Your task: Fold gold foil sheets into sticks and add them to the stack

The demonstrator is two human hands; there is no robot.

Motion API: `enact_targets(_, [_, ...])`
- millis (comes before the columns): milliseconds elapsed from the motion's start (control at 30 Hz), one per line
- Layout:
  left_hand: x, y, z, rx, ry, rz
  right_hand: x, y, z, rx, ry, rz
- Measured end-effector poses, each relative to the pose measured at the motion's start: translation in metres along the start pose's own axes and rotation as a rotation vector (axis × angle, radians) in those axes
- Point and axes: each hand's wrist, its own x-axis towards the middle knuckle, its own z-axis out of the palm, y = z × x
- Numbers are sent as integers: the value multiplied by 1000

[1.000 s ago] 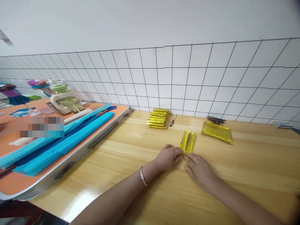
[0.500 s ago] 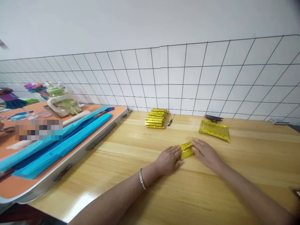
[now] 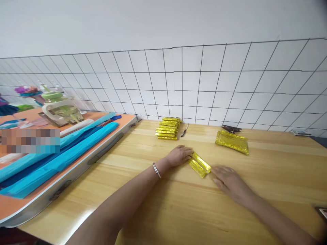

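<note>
A folded sheet of shiny gold foil paper [image 3: 199,164] lies slantwise on the wooden table, a long crease or gap running down its middle. Over its upper left end are the fingers of my left hand [image 3: 179,155], close together, holding that end down; the thumb is hidden. My right hand [image 3: 228,178], slightly blurred, is at the lower right end. Its fingertips are by the foil's corner, the thumb spread apart from them. I cannot tell whether they touch it.
Toward the wall sit a stack of folded gold foil strips [image 3: 168,128], a pen [image 3: 185,130], a flat pack of gold foil sheets [image 3: 232,141] and a dark hair-clip-like object [image 3: 231,128]. Left, an orange-topped table [image 3: 28,197] carries blue paper rolls [image 3: 76,154] and a green-lidded bottle [image 3: 62,107].
The foil paper has turned clockwise, so its right end now points toward me. My left hand moved farther away and left, my right hand nearer to me. The view shifted slightly.
</note>
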Motion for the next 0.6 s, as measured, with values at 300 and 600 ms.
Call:
enact_targets(300, [24,-22,13,-109,-40,173,5,-20,-8,290,168,-49])
enact_targets(600, [12,-17,2,46,-141,204,92,49,13,163,125,-116])
